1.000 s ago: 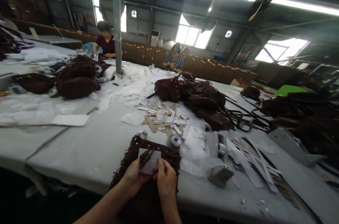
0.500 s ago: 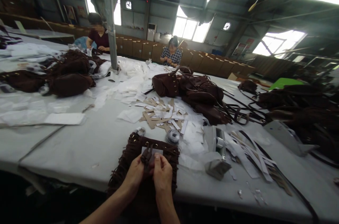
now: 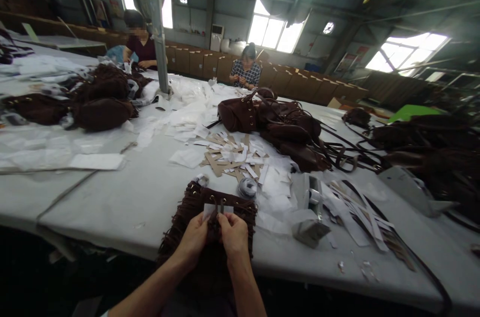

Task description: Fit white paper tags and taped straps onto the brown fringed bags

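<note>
A dark brown fringed bag (image 3: 240, 209) with brass eyelets lies at the table's front edge, partly over it. On its front is a piece of white paper (image 3: 228, 210), under the brown drawstring (image 3: 213, 218). My left hand (image 3: 195, 237) is closed on the drawstring from the left side. From the right, my right hand (image 3: 234, 234) pinches the drawstring too, thumb and fingers together. Both hands are close together over the bag's middle, and the fingers hide part of the cord. Just behind the bag sits a wrapped grey roll (image 3: 247, 187).
Behind the bag lies a heap of card and paper strips (image 3: 228, 157). Brown bags (image 3: 277, 122) with straps are piled beyond it, and more bags (image 3: 101, 102) lie left. A tape dispenser (image 3: 310, 227) stands at right. Two people sit across the table (image 3: 123, 212).
My hands have shifted on the drawstring; the right fingers now pinch it higher up, and its loose part stands straighter. The whole view has tilted slightly.
</note>
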`<state>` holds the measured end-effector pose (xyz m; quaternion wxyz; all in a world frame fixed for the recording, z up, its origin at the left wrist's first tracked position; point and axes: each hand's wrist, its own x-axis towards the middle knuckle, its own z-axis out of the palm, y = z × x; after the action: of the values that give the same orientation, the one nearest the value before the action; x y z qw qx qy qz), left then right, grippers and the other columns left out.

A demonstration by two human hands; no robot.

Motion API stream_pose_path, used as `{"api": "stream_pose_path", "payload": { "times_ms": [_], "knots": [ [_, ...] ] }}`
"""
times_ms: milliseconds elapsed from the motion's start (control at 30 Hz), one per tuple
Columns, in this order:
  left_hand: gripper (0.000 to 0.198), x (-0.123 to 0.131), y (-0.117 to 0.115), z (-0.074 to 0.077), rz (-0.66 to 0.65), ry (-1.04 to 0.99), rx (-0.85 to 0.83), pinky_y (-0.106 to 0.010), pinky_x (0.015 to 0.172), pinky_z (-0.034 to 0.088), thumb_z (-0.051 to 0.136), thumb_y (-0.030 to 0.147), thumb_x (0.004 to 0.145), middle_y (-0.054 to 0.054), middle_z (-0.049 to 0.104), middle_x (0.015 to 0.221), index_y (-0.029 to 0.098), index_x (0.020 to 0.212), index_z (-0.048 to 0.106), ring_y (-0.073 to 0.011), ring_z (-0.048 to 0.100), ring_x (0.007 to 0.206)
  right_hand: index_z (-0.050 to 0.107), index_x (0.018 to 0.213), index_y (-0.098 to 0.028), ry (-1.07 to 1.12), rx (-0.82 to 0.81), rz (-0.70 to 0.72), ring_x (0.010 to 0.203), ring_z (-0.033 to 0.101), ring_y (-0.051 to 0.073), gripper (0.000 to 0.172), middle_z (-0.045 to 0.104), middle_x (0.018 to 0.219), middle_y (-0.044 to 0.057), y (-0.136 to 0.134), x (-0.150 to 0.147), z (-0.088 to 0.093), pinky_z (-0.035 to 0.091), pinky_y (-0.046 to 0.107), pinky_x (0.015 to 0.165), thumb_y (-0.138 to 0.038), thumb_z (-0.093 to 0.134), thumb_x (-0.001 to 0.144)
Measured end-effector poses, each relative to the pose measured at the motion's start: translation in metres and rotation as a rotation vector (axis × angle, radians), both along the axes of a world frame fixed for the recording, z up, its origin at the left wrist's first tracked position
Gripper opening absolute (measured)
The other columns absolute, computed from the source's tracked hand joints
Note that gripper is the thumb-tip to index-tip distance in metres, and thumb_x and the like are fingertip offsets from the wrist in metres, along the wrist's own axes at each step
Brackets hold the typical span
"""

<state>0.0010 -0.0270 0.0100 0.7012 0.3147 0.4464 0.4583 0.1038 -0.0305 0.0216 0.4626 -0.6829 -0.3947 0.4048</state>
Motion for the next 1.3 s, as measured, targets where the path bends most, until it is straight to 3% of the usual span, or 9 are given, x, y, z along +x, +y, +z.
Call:
{"api": "stream_pose_path", "payload": {
  "times_ms": [100, 267, 333, 467, 667, 867, 1133, 1300],
  "knots": [
    [0.036, -0.001, 0.002, 0.0, 0.053, -0.096, -0.109, -0.026, 0.058, 0.048, 0.07, 0.043, 0.071, -0.005, 0.068, 0.073, 0.012, 0.088, 0.064, -0.0161, 0.06, 0.062, 0.069, 0.073, -0.014, -0.036, -0.004, -0.026, 0.05, 0.058, 0.016, 0.028, 0.066, 0.058, 0.003, -0.004, 0.002, -0.001, 0.043, 0.024, 0.046, -0.041, 0.06, 0.072],
    [0.037, -0.003, -0.001, 0.01, -0.057, -0.14, -0.069, -0.028, 0.063, 0.051, 0.074, 0.041, 0.069, -0.007, 0.07, 0.078, 0.011, 0.089, 0.066, -0.0188, 0.064, 0.07, 0.07, 0.078, -0.017, -0.14, 0.001, -0.02, 0.052, 0.058, 0.017, 0.024, 0.063, 0.056, 0.0, -0.015, 0.002, 0.01, 0.043, 0.025, 0.05, -0.039, 0.062, 0.071],
    [0.036, -0.004, -0.002, 0.011, -0.045, -0.154, -0.06, -0.028, 0.065, 0.052, 0.076, 0.038, 0.068, -0.007, 0.071, 0.078, 0.011, 0.089, 0.067, -0.019, 0.065, 0.071, 0.069, 0.08, -0.018, -0.225, 0.007, -0.034, 0.052, 0.058, 0.017, 0.024, 0.061, 0.055, -0.001, -0.02, 0.004, 0.014, 0.043, 0.026, 0.053, -0.04, 0.063, 0.071],
    [0.033, -0.006, -0.001, 0.01, -0.008, -0.233, -0.103, -0.029, 0.064, 0.053, 0.077, 0.035, 0.067, -0.006, 0.071, 0.077, 0.012, 0.088, 0.068, -0.0176, 0.065, 0.068, 0.064, 0.102, -0.014, -0.297, -0.003, -0.145, 0.059, 0.061, 0.02, 0.044, 0.064, 0.061, 0.002, -0.028, 0.009, 0.018, 0.045, 0.028, 0.059, -0.047, 0.063, 0.073],
    [0.033, -0.005, 0.0, 0.013, -0.019, -0.264, -0.123, -0.029, 0.064, 0.053, 0.078, 0.037, 0.066, -0.007, 0.071, 0.08, 0.014, 0.089, 0.069, -0.0183, 0.065, 0.069, 0.069, 0.092, -0.019, -0.169, 0.089, 0.005, 0.075, 0.066, 0.023, 0.032, 0.072, 0.082, 0.006, -0.034, 0.003, 0.006, 0.048, 0.029, 0.067, -0.046, 0.057, 0.08],
    [0.042, 0.003, 0.0, 0.006, 0.036, -0.035, 0.006, -0.025, 0.057, 0.049, 0.077, 0.046, 0.063, -0.003, 0.067, 0.065, 0.011, 0.084, 0.071, -0.0157, 0.06, 0.059, 0.069, 0.096, -0.021, -0.454, 0.318, -0.113, 0.076, 0.067, 0.022, 0.026, 0.071, 0.087, 0.008, -0.033, -0.008, -0.025, 0.049, 0.028, 0.069, -0.038, 0.052, 0.086],
    [0.038, 0.007, -0.002, -0.002, 0.176, 0.106, 0.099, -0.021, 0.055, 0.042, 0.076, 0.048, 0.061, 0.0, 0.061, 0.06, 0.012, 0.066, 0.069, -0.0128, 0.052, 0.058, 0.066, 0.106, -0.013, -0.937, 0.518, 0.023, 0.064, 0.062, 0.019, 0.033, 0.062, 0.072, 0.007, -0.042, -0.017, -0.022, 0.05, 0.028, 0.059, -0.024, 0.036, 0.096],
    [0.041, 0.007, -0.001, 0.0, 0.189, 0.146, 0.113, -0.021, 0.055, 0.04, 0.074, 0.053, 0.061, 0.0, 0.06, 0.06, 0.012, 0.063, 0.068, -0.0138, 0.051, 0.059, 0.063, 0.11, -0.01, -1.184, 0.527, 0.126, 0.061, 0.057, 0.019, 0.032, 0.057, 0.067, 0.007, -0.041, -0.017, -0.024, 0.048, 0.029, 0.055, -0.013, 0.035, 0.095]
  ]
}}
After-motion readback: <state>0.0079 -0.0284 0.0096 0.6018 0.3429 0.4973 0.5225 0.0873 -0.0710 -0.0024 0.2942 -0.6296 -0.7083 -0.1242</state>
